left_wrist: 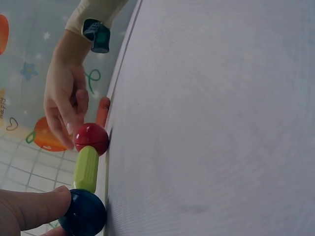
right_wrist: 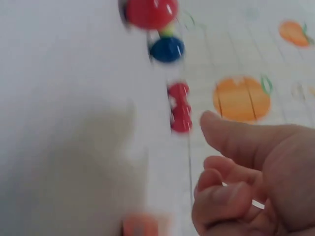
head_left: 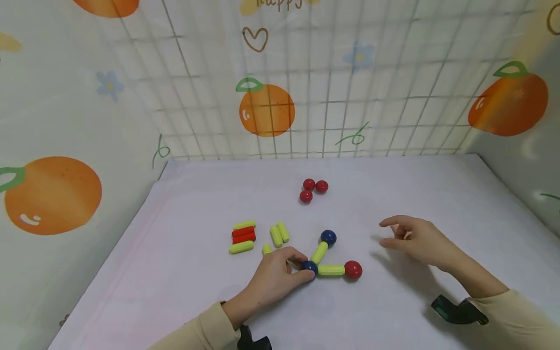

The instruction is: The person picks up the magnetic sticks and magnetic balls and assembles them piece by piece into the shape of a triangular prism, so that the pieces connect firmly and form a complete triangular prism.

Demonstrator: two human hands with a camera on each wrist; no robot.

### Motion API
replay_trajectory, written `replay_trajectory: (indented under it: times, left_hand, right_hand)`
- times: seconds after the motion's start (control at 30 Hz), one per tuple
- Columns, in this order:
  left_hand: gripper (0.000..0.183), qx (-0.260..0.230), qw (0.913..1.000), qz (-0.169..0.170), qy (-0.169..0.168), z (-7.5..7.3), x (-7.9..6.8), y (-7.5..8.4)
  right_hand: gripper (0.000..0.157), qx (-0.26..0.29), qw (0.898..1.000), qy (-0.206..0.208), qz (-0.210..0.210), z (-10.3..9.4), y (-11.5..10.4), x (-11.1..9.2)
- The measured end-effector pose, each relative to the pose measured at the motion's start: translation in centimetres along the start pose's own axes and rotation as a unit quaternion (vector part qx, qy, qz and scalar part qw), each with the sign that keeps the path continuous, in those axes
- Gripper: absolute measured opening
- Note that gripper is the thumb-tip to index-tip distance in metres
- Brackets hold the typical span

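Note:
My left hand (head_left: 273, 277) pinches a dark blue ball (head_left: 310, 268) between thumb and fingers, low over the white table. Two yellow-green ribbed rods join this ball: one rod (head_left: 331, 270) runs right to a red ball (head_left: 353, 270), the other rod (head_left: 319, 253) slants away to a second blue ball (head_left: 328, 237). In the left wrist view the thumb presses the side of the held blue ball (left_wrist: 84, 214). To the right of the joined pieces, my right hand (head_left: 417, 241) hovers above the table with loosely bent fingers, holding nothing.
Three loose red balls (head_left: 309, 184) lie together toward the back. Left of centre sit two red rods (head_left: 243, 235) between yellow-green ones, with a pair of yellow-green rods (head_left: 279, 234) beside them. Another yellow-green rod (head_left: 267, 249) peeks out behind my left hand. A fruit-printed curtain (head_left: 210, 97) encloses the table.

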State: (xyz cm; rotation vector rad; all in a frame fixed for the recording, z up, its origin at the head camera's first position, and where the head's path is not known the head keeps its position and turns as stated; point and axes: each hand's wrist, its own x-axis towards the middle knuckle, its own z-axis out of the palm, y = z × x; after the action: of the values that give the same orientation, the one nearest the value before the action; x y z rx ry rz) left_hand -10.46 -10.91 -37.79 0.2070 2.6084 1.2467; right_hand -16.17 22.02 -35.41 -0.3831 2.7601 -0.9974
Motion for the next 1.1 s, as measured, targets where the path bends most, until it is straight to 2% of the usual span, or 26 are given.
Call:
replay_trajectory:
  times: [0.17,0.4,0.8,1.1]
  left_hand:
    - [0.029,-0.001,1.0,0.005,0.005,-0.4,-0.2,0.0]
    - [0.028,-0.007,0.9999,0.004,0.01,-0.6,-0.3,0.1]
    - [0.027,-0.008,0.9998,0.017,0.008,-0.3,-0.2,0.3]
    - [0.027,-0.013,0.9997,0.022,0.003,0.1,0.0,0.3]
  right_hand:
    - [0.062,-0.019,0.998,0.031,0.051,-2.1,2.7,-1.6]
    - [0.068,-0.047,0.995,0.034,0.083,-2.4,5.0,-2.9]
    - [0.063,-0.054,0.991,0.038,0.113,-2.4,6.6,-3.6]
    - [0.058,-0.092,0.987,0.05,0.125,-3.2,7.5,-4.2]
